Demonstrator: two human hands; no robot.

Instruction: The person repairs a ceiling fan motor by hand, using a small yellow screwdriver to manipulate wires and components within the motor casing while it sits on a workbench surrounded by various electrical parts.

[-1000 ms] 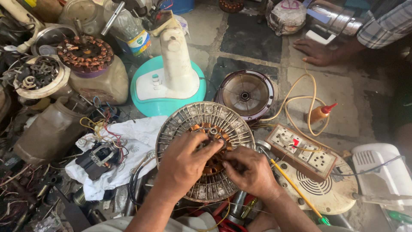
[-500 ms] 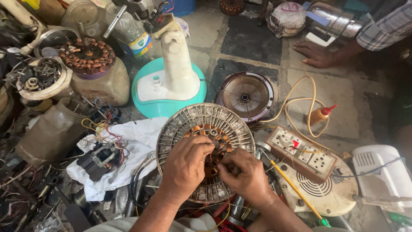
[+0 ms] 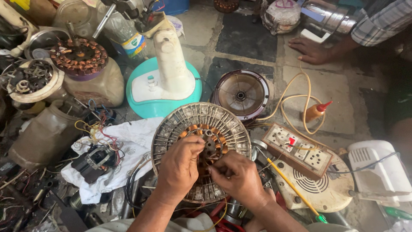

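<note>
A round grey fan motor housing point(image 3: 195, 118) with copper windings point(image 3: 201, 131) around its hub lies face up in front of me. My left hand point(image 3: 180, 167) rests on its left half, fingers pinched at the windings near the centre. My right hand point(image 3: 238, 176) comes in from the lower right, fingertips pinching at the same spot by the hub. Whatever thin piece the fingers hold is hidden between them.
A teal and white fan base point(image 3: 165, 81) stands behind the housing. A metal motor cover point(image 3: 241, 93), an orange glue bottle point(image 3: 316, 111), a switch board point(image 3: 298, 148), a yellow screwdriver point(image 3: 292, 187) and a white cloth point(image 3: 124, 146) with wired parts lie around. Another person's hand point(image 3: 311, 49) rests on the floor.
Both hands have shifted slightly on the windings, the fingertips drawing closer together at the hub. The housing has stayed in place.
</note>
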